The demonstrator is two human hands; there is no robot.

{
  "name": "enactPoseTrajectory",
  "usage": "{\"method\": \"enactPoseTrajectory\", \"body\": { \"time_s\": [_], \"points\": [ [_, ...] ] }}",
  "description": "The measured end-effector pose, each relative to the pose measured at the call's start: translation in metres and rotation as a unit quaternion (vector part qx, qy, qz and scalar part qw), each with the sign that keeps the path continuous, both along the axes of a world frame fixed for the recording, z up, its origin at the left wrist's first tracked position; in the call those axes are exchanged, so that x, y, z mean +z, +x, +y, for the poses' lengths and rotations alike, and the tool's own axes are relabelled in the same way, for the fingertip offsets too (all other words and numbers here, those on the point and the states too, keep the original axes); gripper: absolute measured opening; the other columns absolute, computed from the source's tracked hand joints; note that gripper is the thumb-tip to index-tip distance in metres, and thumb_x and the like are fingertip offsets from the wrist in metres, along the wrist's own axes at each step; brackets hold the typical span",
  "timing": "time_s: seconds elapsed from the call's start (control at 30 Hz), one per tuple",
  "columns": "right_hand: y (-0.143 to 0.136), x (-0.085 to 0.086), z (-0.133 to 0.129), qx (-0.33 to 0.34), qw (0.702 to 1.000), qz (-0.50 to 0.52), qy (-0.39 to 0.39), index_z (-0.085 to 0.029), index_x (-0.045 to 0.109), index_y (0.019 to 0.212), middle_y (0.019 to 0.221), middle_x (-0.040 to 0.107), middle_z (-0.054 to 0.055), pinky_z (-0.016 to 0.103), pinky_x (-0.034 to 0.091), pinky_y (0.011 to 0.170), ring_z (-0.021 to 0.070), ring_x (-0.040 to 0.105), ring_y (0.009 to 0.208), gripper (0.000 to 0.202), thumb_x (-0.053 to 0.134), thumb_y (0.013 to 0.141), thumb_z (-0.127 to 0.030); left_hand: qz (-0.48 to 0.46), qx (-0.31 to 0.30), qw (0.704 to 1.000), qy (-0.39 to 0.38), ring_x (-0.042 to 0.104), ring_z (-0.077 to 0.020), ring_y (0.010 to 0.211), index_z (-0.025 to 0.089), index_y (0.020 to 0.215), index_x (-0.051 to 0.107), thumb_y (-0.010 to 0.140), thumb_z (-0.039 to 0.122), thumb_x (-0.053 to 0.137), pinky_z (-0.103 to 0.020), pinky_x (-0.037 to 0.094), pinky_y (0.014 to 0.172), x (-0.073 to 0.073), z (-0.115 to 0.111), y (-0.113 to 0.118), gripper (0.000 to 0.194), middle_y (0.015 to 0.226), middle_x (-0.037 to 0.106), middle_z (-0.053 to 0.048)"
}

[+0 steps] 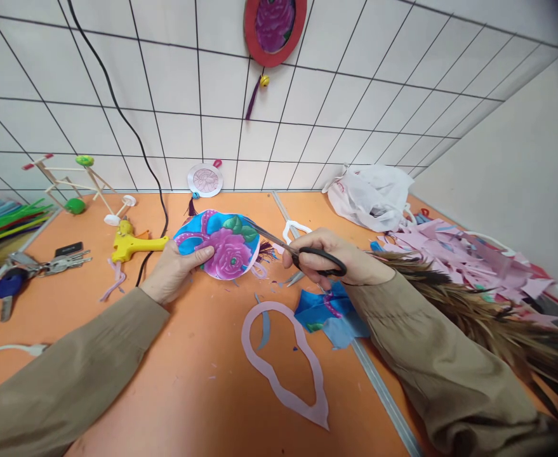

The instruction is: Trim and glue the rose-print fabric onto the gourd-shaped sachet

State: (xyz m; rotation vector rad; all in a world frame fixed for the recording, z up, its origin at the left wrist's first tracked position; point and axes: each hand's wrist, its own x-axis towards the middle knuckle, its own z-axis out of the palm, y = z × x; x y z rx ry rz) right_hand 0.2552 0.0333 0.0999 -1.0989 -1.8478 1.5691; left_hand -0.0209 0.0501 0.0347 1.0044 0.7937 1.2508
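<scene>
My left hand (176, 270) pinches the left side of a rounded piece of blue floral fabric (231, 257), its thumb lying over the pink flower print. In my right hand (329, 254) are black-handled scissors (324, 261), the fingers through the loops. Their blades reach left to the upper right edge of the fabric; whether they are cutting it I cannot tell. Below my right hand lie blue fabric scraps (331, 311). A pink cut-out ring (285, 397) rests on the orange table (178, 387) in front, with a thin blue strip inside it.
At left are a yellow glue gun (138, 244), keys (64, 263), a stick frame (81, 178) and a black cable (131, 124). A white plastic bag (369, 193), pink scraps (450, 254) and brown feathers (469, 311) occupy the right. A round ornament (205, 180) leans against the tiled wall.
</scene>
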Motion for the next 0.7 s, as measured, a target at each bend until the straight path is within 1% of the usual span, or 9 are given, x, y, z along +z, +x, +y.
{"method": "enactPoseTrajectory", "body": {
  "time_s": [0.13,0.27,0.37,0.5,0.7],
  "points": [
    [0.0033,-0.0017,0.0022,0.02,0.999,0.022,-0.02,-0.012,0.064,0.083,0.044,0.053,-0.003,0.02,0.033,0.032,0.0088,0.046,0.031,0.047,0.07,0.075,-0.058,0.0,-0.019,1.0,0.005,0.069,-0.0311,0.108,0.02,0.1,0.074,0.064,0.027,0.087,-0.044,0.053,0.099,-0.0011,-0.0006,0.0005,0.038,0.107,0.077,-0.008],
    [0.004,-0.003,0.0039,0.025,0.999,0.03,-0.019,-0.012,0.065,0.083,0.045,0.054,-0.003,0.02,0.034,0.032,0.0088,0.047,0.032,0.051,0.071,0.072,-0.062,-0.014,-0.043,0.999,0.005,0.066,-0.0321,0.114,0.023,0.109,0.072,0.065,0.023,0.086,-0.043,0.053,0.099,-0.0011,-0.0013,0.0014,0.046,0.114,0.075,-0.007],
    [0.0038,-0.0052,0.0048,0.024,0.999,0.037,-0.019,-0.012,0.065,0.084,0.046,0.055,-0.003,0.02,0.035,0.032,0.0082,0.046,0.032,0.053,0.071,0.072,-0.063,-0.01,-0.055,0.998,0.004,0.066,-0.0322,0.114,0.024,0.11,0.073,0.066,0.022,0.086,-0.043,0.053,0.099,-0.001,-0.0025,0.0019,0.046,0.114,0.075,-0.007],
    [0.0026,-0.0083,0.0054,0.029,0.999,0.038,-0.019,-0.013,0.066,0.085,0.047,0.056,-0.002,0.02,0.035,0.033,0.0085,0.047,0.033,0.051,0.071,0.072,-0.063,-0.001,-0.056,0.998,0.003,0.067,-0.0318,0.111,0.025,0.106,0.074,0.065,0.023,0.087,-0.044,0.053,0.1,0.0,-0.0049,0.0034,0.043,0.111,0.076,-0.006],
    [0.0024,-0.0098,0.0052,0.025,0.998,0.047,-0.024,-0.012,0.066,0.086,0.047,0.057,-0.002,0.019,0.034,0.032,0.0086,0.048,0.033,0.051,0.071,0.072,-0.062,0.004,-0.052,0.999,0.005,0.068,-0.0309,0.11,0.025,0.107,0.073,0.066,0.025,0.086,-0.047,0.052,0.101,-0.0005,-0.0053,0.004,0.043,0.111,0.076,-0.006]
  ]
}}
